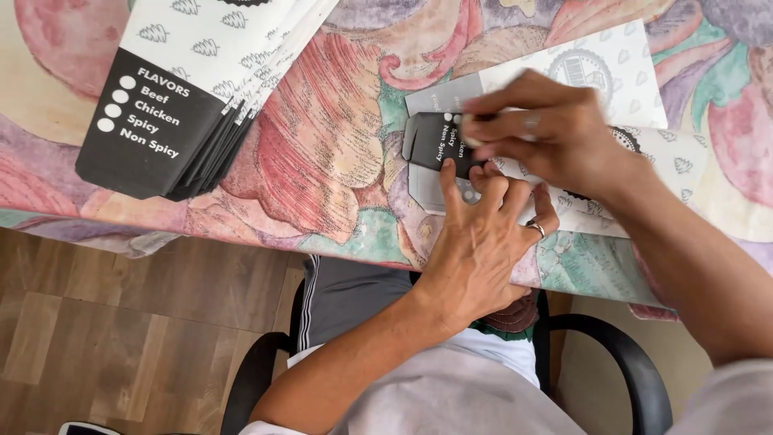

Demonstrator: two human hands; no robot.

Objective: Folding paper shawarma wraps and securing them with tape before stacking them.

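Your left hand [483,234] and right hand [547,133] crowd the flat carton [431,141], so nothing passes between them. To your left, open tablecloth [322,153] lies free until the stack of flat cartons [189,89], which blocks the far left. The chair armrest [620,346] stands below the table edge on your right.
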